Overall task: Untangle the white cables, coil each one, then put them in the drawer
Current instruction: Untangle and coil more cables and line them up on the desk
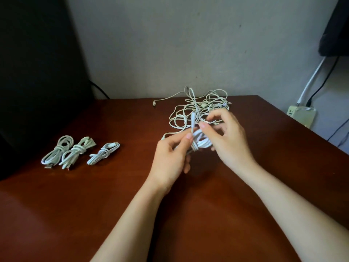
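Fingers (181, 142) of the left hand (170, 157) and the right hand (230, 142) are clamped on a partly wound white cable (203, 143), held just above the table (113, 205). Tangled cables (196, 105) lie just behind it; three coiled cables (77, 151) lie well apart, left.

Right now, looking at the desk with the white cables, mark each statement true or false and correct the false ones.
1. Three coiled cables lie side by side on the table. True.
2. The left grip and the right grip both hold a partly wound cable. True.
3. The tangled pile lies nearer the person than the grips. False: it lies beyond them, toward the wall.
4. The coiled cables sit to the person's right. False: they sit to the left.
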The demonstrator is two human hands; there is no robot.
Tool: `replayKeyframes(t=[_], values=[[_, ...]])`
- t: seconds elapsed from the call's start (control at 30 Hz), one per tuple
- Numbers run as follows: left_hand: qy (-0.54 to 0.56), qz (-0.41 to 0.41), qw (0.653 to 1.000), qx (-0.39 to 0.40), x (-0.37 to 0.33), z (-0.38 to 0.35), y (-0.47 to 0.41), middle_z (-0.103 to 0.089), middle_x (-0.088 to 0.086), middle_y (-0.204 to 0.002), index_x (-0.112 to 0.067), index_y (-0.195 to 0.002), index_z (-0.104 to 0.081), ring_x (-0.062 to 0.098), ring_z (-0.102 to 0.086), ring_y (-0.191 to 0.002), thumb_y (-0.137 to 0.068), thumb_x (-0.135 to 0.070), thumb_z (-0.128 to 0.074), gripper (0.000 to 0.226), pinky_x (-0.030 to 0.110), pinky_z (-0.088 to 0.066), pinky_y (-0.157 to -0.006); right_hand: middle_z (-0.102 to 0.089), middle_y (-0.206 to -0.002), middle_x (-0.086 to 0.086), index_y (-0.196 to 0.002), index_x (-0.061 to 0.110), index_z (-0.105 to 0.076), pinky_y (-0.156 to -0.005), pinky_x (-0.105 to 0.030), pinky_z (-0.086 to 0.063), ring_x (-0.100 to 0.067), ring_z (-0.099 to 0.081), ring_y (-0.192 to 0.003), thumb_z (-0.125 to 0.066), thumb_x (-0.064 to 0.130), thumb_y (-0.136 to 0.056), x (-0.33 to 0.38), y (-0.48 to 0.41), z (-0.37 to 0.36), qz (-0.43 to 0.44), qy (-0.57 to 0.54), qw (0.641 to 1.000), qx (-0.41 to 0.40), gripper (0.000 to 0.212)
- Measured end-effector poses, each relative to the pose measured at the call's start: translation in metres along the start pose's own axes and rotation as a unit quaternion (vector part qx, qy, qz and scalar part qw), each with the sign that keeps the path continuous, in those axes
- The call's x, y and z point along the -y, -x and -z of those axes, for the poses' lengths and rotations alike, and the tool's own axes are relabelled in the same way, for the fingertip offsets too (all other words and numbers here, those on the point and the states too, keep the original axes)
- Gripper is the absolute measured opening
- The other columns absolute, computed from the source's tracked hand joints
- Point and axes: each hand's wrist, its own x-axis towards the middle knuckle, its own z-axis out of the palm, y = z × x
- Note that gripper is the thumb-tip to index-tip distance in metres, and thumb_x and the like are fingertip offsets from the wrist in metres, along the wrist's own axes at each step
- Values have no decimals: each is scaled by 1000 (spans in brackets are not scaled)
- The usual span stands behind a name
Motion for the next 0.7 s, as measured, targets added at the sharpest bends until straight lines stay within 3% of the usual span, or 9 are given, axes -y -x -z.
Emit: replayKeyframes(t=[0.07, 0.13, 0.2, 0.37, 0.5, 0.6, 0.7], values=[[14, -16, 999, -42, 0, 5, -3, -48, 14, -76, -14, -113, -69, 10, -36, -52, -99, -14, -48, 25, 19, -32, -39, -60, -88, -2, -92, 16, -59, -52, -24, -49, -12, -60, -67, -66, 19, -88, 6, -2, 4, -156, -123, 978, 62, 8], [3, -36, 997, -64, 0, 7, -4, -50, 12, -73, -18, -115, -68, 10, -37, -51, -99, -15, -49, 26, 19, -34, -39, -63, -81, -7, -94, 11, -64, -56, -24, -52, -14, -59, -63, -61, 20, -91, 12, 0, 5, -243, -198, 940, 137, 11], [-8, -49, 996, -74, 0, 8, -3, -55, 4, -67, -17, -120, -66, 11, -38, -49, -99, -16, -50, 27, 21, -35, -40, -67, -81, -9, -96, 11, -66, -59, -23, -54, -13, -62, -63, -58, 19, -92, 15, 3, 2, -236, -213, 933, 171, 12], [-68, -77, 990, -93, 0, 6, -3, -56, -12, -53, -28, -123, -62, 15, -39, -42, -99, -17, -50, 30, 20, -35, -40, -69, -82, -6, -99, 11, -66, -60, -28, -55, -10, -64, -65, -55, 10, -93, 13, 8, -9, -188, -137, 968, 91, 12], [-85, -68, 989, -95, 2, 7, -5, -56, -14, -52, -32, -122, -62, 15, -41, -41, -99, -17, -50, 30, 20, -36, -42, -69, -94, -9, -99, 12, -67, -70, -33, -58, -14, -64, -83, -57, 18, -93, 13, 7, -5, -212, -177, 957, 91, 13], [-105, -58, 990, -74, 6, 11, -7, -57, -15, -53, -32, -117, -65, 11, -41, -40, -98, -14, -51, 30, 23, -39, -45, -65, -91, -1, -92, 16, -66, -76, -30, -54, -13, -62, -88, -53, 27, -95, 17, 3, 1, -201, -217, 953, 65, 17], [-144, -63, 987, -22, 9, 10, -6, -51, -11, -49, -42, -108, -67, 12, -41, -40, -98, -13, -51, 34, 21, -40, -47, -66, -79, 6, -72, 20, -68, -82, -26, -47, -10, -59, -85, -55, 37, -89, 19, -2, 6, -195, -222, 954, 48, 27]])
